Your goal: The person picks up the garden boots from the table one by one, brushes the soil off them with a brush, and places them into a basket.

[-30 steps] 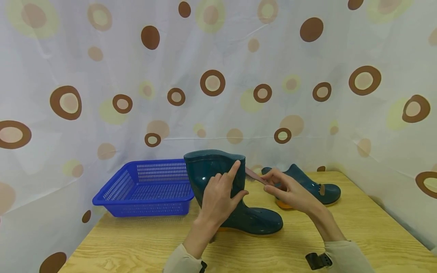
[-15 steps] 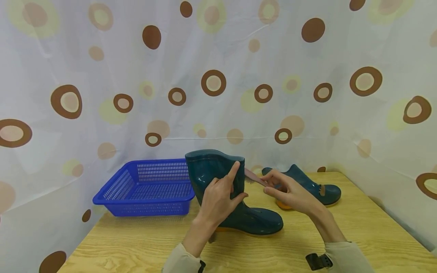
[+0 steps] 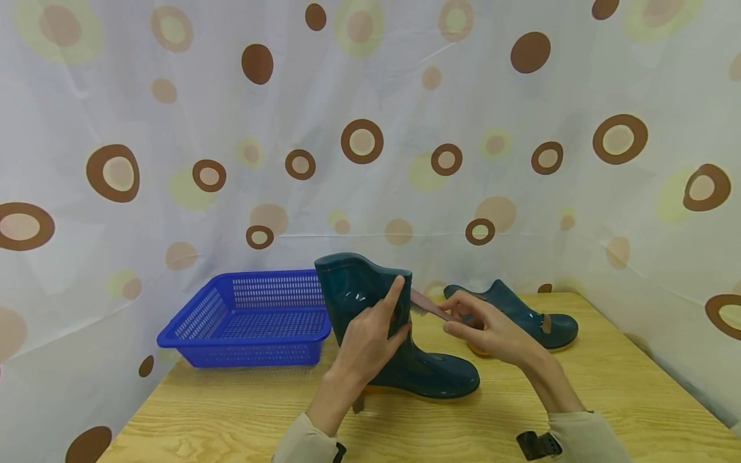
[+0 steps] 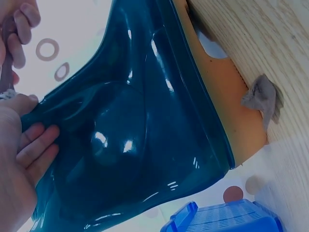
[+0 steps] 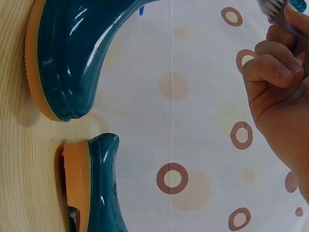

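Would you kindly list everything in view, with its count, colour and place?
Rubber boot: one, teal with orange sole, centre of table
Low rubber shoe: one, teal with orange sole, right, behind the right hand
Brush: one, pinkish handle, pale bristles, in the right hand
Perforated basket: one, blue, left of the boot
Crumpled scrap: one, grey, beside the boot's heel
Table: one, light wood-grain, beneath these
Spotted backdrop: one, whitish, behind
Wrist straps: two, black, by the cuffs
Sleeves: two, beige, forearms
Left hand: one, bare, against the boot's shaft
Right hand: one, bare, holding the brush
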The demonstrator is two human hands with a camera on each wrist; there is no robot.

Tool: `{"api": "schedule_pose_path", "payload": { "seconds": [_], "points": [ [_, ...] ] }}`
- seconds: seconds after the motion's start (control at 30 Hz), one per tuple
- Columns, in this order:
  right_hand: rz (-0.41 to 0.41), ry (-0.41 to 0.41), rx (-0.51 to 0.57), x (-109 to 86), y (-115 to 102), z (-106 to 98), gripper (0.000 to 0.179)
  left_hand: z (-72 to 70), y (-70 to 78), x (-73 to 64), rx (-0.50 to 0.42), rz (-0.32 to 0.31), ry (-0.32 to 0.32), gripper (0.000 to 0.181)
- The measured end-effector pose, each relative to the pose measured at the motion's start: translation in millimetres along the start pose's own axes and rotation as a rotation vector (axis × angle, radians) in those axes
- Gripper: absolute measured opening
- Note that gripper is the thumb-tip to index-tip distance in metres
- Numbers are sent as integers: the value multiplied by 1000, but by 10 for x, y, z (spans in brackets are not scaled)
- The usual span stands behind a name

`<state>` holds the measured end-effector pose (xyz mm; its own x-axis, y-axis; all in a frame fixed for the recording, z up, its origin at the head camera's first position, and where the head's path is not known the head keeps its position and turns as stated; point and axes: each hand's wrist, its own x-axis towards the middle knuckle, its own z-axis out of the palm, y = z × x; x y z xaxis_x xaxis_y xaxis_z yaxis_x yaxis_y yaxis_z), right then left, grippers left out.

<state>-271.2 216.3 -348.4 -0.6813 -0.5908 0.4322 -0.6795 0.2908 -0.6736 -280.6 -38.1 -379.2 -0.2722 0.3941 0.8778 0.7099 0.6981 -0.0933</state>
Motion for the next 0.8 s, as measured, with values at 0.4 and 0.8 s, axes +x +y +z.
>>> {"api": "schedule_pose_path", "payload": {
  "seconds": [0.4, 0.8],
  "points": [
    [21, 6, -22, 2, -14, 9, 19, 1, 38, -3, -62, -37, -14, 97],
    [8, 27, -33, 14, -55, 22, 20, -77, 81, 34, -129, -86, -88, 95]
  ]
}}
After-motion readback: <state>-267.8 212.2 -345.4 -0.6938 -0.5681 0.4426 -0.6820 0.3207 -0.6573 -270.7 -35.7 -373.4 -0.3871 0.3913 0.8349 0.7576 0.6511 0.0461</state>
